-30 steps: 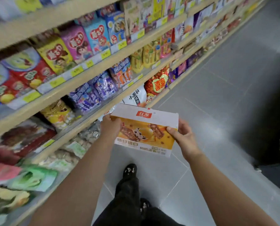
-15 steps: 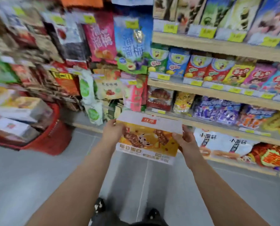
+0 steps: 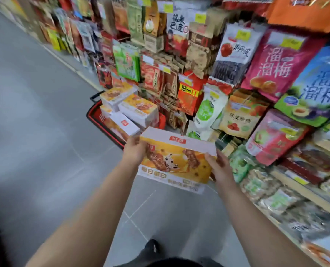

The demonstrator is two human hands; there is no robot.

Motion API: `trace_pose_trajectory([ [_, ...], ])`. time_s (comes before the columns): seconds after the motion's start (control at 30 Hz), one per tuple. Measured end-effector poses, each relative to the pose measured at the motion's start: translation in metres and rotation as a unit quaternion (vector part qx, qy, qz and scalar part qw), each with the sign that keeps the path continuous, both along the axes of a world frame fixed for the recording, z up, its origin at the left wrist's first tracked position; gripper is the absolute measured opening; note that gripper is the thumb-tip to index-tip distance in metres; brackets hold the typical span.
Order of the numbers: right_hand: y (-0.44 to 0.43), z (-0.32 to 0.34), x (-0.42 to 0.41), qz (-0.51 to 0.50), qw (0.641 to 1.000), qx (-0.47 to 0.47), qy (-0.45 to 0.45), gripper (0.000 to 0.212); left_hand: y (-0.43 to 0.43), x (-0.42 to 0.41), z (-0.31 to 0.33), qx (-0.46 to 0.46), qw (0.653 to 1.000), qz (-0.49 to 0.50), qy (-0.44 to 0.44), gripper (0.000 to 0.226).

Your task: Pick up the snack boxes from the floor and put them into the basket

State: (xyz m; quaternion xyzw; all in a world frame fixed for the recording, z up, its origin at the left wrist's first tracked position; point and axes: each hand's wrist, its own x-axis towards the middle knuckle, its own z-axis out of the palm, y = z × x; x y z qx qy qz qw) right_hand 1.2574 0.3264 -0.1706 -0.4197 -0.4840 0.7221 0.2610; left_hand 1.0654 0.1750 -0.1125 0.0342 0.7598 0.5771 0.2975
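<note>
Gripping the snack box point(image 3: 176, 160) at both ends, my left hand point(image 3: 134, 151) and right hand point(image 3: 219, 166) hold it near the red basket point(image 3: 96, 116) of boxes.

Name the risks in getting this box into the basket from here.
1. The piled boxes stand above the rim of the red basket, some tilted; the snack box set on top may slide off.
2. The left hand and right hand grip the box only at its ends, so it may slip or tip.
3. The hanging snack bags crowd the basket's far side and could be knocked.
</note>
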Motion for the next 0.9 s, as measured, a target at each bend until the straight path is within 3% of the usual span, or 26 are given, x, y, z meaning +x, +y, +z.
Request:
trace_pose_trajectory([
  [0.17, -0.016, -0.004, -0.086, 0.011, 0.999, -0.020, -0.034, 0.054, -0.027, -0.075, -0.003, 0.015, 0.998, 0.056, -0.017, 0.025],
  [0.27, -0.015, -0.008, -0.124, 0.024, 0.997, -0.015, -0.075, 0.068, -0.035, -0.108, -0.013, 0.004, 0.997, 0.063, -0.042, 0.040],
  [0.33, -0.012, -0.014, -0.146, 0.035, 0.995, -0.003, -0.091, 0.063, -0.035, -0.128, -0.023, -0.001, 0.996, 0.067, -0.051, 0.041],
  [0.43, -0.002, -0.026, -0.184, 0.043, 0.992, -0.004, -0.117, 0.086, -0.024, -0.165, -0.035, -0.008, 0.996, 0.067, -0.065, 0.039],
  [0.6, 0.038, -0.054, -0.267, 0.035, 0.991, -0.019, -0.129, 0.100, 0.015, -0.240, -0.039, -0.021, 0.996, 0.055, -0.061, 0.034],
  [0.67, 0.045, -0.046, -0.305, 0.033, 0.989, -0.038, -0.139, 0.092, 0.028, -0.272, -0.039, -0.040, 0.997, 0.045, -0.054, 0.036],
  [0.77, 0.054, -0.031, -0.353, 0.029, 0.988, -0.051, -0.141, 0.052, 0.043, -0.318, -0.036, -0.063, 0.997, 0.028, -0.043, 0.043],
  [0.9, 0.076, -0.033, -0.414, 0.036, 0.987, -0.063, -0.141, 0.066, 0.065, -0.385, -0.038, -0.078, 0.997, 0.000, -0.025, 0.058],
])
